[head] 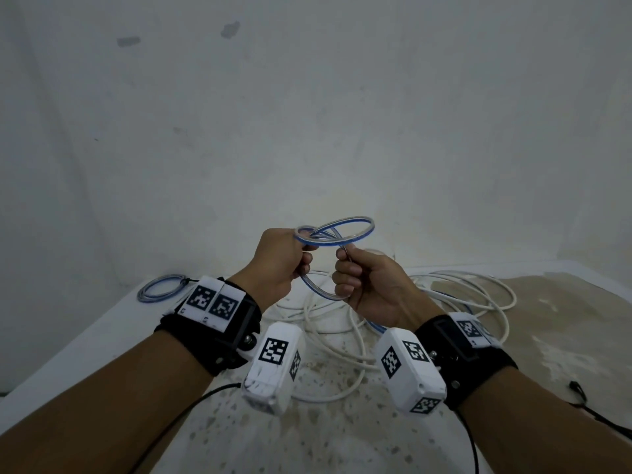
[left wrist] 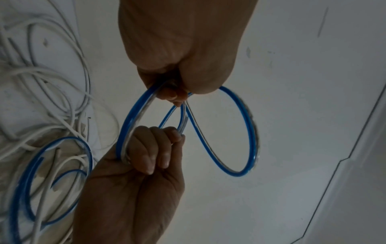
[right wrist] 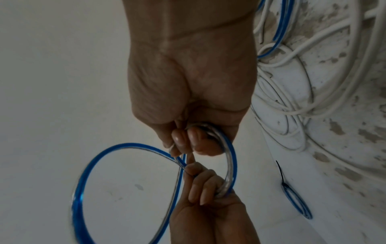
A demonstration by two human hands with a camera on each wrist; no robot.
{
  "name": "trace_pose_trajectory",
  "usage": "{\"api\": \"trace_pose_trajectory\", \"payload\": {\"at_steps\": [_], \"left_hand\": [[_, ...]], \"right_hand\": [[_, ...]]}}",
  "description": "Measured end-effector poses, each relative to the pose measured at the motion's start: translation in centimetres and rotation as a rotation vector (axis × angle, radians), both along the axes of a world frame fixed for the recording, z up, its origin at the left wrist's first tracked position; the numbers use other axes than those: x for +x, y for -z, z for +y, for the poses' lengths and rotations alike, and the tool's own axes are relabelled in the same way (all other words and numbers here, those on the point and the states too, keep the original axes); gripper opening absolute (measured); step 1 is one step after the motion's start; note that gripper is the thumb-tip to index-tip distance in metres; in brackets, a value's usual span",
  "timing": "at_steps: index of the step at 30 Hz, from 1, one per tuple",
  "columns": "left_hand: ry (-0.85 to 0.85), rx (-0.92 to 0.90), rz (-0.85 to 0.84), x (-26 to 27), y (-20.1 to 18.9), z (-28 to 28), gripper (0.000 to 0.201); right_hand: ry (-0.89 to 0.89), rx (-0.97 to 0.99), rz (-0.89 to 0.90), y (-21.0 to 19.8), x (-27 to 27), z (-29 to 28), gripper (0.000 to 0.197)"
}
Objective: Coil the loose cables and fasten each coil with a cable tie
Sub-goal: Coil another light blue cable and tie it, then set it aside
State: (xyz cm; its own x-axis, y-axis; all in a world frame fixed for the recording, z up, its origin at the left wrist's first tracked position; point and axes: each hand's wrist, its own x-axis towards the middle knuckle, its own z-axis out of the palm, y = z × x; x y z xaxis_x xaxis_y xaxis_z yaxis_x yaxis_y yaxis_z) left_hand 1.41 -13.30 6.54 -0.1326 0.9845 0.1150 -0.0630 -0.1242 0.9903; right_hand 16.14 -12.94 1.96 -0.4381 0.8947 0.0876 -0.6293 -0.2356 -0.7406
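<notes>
A: Both fists are up over the table (head: 85,340). The left hand (head: 273,265) and right hand (head: 367,285) each grip the blue cable (head: 345,230), fingers curled round its loops.

B: And below them?

A: White cables (head: 478,285) lie tangled on the tabletop. Farther left, a tied blue coil (head: 160,289) lies near the wall (head: 307,97).

A white wall (head: 307,97) rises behind everything, scuffed, with two grey smudges (head: 229,29) high up. Below it is a white table (head: 85,340), its top (head: 547,319) worn and blotched brown and speckled toward the right and near edge. The wall meets it just behind. In the left wrist view a thin dark line (left wrist: 334,165) runs along the pale surface.
</notes>
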Motion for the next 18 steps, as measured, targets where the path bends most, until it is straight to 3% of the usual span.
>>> {"api": "trace_pose_trajectory", "payload": {"at_steps": [11,18], "left_hand": [[-0.031,-0.095,-0.047,0.0,0.7,0.6,0.020],[0.072,0.127,0.199,-0.7,1.5,-0.2,0.019]], "right_hand": [[0.017,0.013,-0.077,0.1,-0.2,0.0,0.023],[0.141,0.010,-0.128,0.1,0.2,0.3,0.032]]}}
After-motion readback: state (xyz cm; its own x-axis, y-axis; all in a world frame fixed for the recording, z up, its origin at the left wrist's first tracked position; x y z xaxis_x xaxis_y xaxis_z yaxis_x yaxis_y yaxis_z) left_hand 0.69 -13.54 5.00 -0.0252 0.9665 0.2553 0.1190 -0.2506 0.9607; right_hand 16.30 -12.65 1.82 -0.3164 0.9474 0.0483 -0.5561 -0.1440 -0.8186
